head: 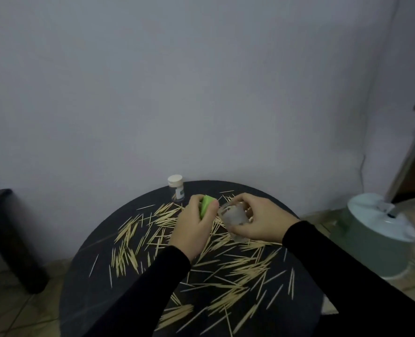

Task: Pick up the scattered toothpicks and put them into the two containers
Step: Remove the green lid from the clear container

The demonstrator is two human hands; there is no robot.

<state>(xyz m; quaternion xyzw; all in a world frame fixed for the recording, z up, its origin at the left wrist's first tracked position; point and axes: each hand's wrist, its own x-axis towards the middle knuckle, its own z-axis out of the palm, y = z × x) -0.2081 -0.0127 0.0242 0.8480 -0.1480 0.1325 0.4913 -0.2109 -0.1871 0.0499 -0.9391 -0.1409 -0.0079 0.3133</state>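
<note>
Seen from above, a round black worktop (pixel 84 276) is strewn with pale wooden toothpicks (pixel 238 271) across most of its surface. Over the middle, the left hand (pixel 194 227) has its fingers curled round a small green lid (pixel 206 205). Just beside it, the right hand (pixel 257 220) has its fingers clamped on a clear container (pixel 233 218), lifted and tilted. A second clear container with a white cap (pixel 176 188) stands upright at the far edge, near the wall (pixel 201 81).
</note>
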